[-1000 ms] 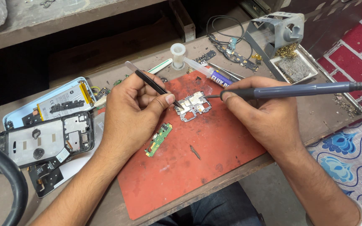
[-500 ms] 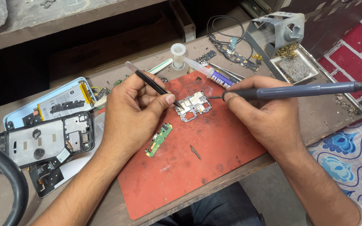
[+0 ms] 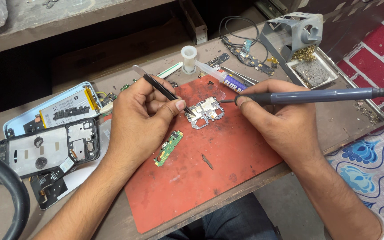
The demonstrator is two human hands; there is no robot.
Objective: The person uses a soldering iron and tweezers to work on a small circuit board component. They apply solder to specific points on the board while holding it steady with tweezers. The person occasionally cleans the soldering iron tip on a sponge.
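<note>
A: Item one, far left?

B: A black hose (image 3: 1, 186) is curving across the bench corner. Beside it an opened phone frame (image 3: 50, 149) is lying flat, and a pale blue phone back (image 3: 52, 109) with its battery showing is lying just behind that.

A: Next along?

B: The left hand (image 3: 141, 120) is resting on the red mat (image 3: 201, 186). Its fingers are closing narrowly around black tweezers (image 3: 163, 91), pinched between thumb and forefinger, with the tips reaching down to the left edge of the circuit board (image 3: 206, 111).

A: And the board itself?

B: It is lying flat near the back of the mat, between the two hands. A small green board (image 3: 168, 148) is lying on the mat just in front of the left hand, apart from the main one, and a dark sliver (image 3: 207, 161) is lying further forward.

A: Behind the mat?

B: A white spool (image 3: 189, 58) is standing upright, and a tube with a blue label (image 3: 221, 76) is lying at a slant near it.

A: Right side?

B: The right hand (image 3: 281, 120) is gripping a grey soldering iron (image 3: 316, 95) like a pen, fingers wrapped close. The tip is pointing left and meeting the right edge of the circuit board. An iron stand (image 3: 301, 35) with a sponge tray is sitting behind, and loose cables (image 3: 245, 49) are lying to its left.
</note>
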